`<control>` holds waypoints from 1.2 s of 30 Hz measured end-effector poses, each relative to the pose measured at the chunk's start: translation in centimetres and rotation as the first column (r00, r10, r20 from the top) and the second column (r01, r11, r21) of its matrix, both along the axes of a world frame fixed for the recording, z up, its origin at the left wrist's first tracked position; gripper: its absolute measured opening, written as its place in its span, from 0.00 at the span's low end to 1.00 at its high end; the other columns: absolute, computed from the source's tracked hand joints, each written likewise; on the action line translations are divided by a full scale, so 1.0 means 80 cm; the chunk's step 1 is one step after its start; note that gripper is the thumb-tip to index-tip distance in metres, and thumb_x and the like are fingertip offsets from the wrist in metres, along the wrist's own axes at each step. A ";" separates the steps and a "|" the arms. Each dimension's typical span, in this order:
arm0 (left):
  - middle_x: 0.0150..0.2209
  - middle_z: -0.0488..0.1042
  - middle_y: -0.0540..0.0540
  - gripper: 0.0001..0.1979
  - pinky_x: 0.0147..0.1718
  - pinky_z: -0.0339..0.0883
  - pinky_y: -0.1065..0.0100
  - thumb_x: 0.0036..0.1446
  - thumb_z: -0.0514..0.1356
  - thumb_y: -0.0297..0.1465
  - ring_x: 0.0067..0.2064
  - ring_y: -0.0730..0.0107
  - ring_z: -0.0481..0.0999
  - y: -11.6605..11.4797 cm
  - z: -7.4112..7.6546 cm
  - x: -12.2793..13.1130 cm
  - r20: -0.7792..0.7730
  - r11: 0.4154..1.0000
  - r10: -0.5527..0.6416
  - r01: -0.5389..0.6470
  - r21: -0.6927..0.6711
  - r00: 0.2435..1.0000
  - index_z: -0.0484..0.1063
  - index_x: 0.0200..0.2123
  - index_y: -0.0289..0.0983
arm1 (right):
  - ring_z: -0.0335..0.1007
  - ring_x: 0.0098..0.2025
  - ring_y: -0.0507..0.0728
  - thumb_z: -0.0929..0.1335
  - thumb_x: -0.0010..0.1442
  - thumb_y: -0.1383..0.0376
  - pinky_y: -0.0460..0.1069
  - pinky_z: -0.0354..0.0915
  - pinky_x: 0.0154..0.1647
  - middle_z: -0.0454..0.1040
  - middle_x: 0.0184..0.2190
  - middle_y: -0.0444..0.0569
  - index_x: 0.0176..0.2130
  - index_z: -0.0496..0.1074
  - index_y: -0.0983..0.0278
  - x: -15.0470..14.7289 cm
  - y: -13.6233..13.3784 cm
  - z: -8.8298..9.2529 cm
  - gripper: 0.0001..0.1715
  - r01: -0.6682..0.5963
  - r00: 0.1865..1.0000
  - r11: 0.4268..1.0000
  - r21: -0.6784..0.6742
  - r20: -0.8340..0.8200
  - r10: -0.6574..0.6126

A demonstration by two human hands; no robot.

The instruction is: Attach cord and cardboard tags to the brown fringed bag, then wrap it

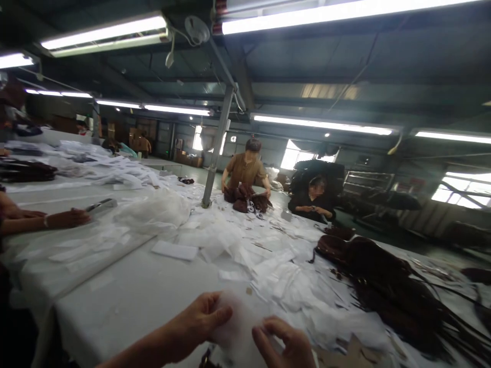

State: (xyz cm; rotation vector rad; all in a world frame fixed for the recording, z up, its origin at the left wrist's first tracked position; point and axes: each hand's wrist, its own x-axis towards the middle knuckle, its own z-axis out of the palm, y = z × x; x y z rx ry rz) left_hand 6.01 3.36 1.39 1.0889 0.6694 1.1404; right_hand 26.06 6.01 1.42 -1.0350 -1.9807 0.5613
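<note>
Low in the head view, a thin translucent white sheet or bag [241, 319] stretches between my two hands over the table. My left hand [201, 322] is closed, pinching its left side between thumb and fingers. On the other side, my right hand [286, 345] has thumb and forefinger bent together at the sheet's right edge; blur softens the exact contact. Just below the sheet, a small dark object with a shiny part [209, 358] is cut off by the frame's lower edge. White film and paper pieces [284, 281] lie beyond my right hand.
Dark brown bags with long straps [383, 281] are piled on the right of the white table [126, 296]. Two people work across it, one over a brown bundle [245, 197]. At left, another person's hand [71, 218] is near a grey flat object [102, 204]. A post [218, 148] rises at the table.
</note>
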 end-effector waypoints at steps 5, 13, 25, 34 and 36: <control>0.30 0.72 0.45 0.19 0.28 0.61 0.73 0.54 0.62 0.42 0.28 0.75 0.67 -0.008 -0.004 0.002 -0.052 0.998 0.012 -0.009 0.058 0.999 0.74 0.40 0.30 | 0.70 0.28 0.56 0.66 0.56 0.52 0.47 0.61 0.32 0.75 0.23 0.47 0.22 0.73 0.63 -0.001 -0.013 0.005 0.20 0.023 1.000 0.998 -0.063 0.008 -0.023; 0.29 0.71 0.46 0.19 0.29 0.66 0.70 0.54 0.62 0.43 0.27 0.74 0.69 -0.012 -0.011 0.008 -0.058 0.999 0.034 -0.033 0.021 0.998 0.73 0.36 0.30 | 0.70 0.28 0.56 0.66 0.56 0.53 0.47 0.60 0.31 0.73 0.23 0.46 0.21 0.71 0.63 -0.008 -0.022 0.010 0.20 0.078 0.997 0.992 -0.102 0.010 -0.078; 0.28 0.73 0.47 0.19 0.29 0.66 0.70 0.54 0.61 0.44 0.28 0.72 0.70 -0.015 -0.015 0.002 -0.030 0.991 0.099 -0.101 -0.083 0.995 0.73 0.38 0.32 | 0.58 0.26 0.50 0.63 0.60 0.53 0.43 0.54 0.24 0.63 0.22 0.42 0.27 0.72 0.66 0.010 -0.019 0.025 0.21 -0.052 0.993 0.953 -0.300 0.083 0.080; 0.28 0.73 0.46 0.22 0.29 0.62 0.70 0.50 0.64 0.46 0.28 0.69 0.69 -0.002 -0.016 -0.019 -0.137 0.993 0.077 -0.088 -0.078 0.988 0.73 0.36 0.31 | 0.49 0.21 0.48 0.63 0.59 0.55 0.43 0.45 0.17 0.54 0.18 0.40 0.23 0.69 0.66 0.006 -0.014 0.020 0.21 -0.147 0.979 0.907 -0.394 0.074 0.190; 0.28 0.73 0.46 0.22 0.29 0.63 0.70 0.50 0.63 0.46 0.28 0.69 0.70 0.000 -0.022 -0.021 -0.126 0.991 0.065 -0.079 -0.104 0.990 0.72 0.36 0.31 | 0.48 0.21 0.48 0.63 0.58 0.55 0.43 0.44 0.17 0.54 0.18 0.40 0.23 0.69 0.67 0.006 -0.012 0.017 0.21 -0.131 0.985 0.908 -0.398 0.055 0.166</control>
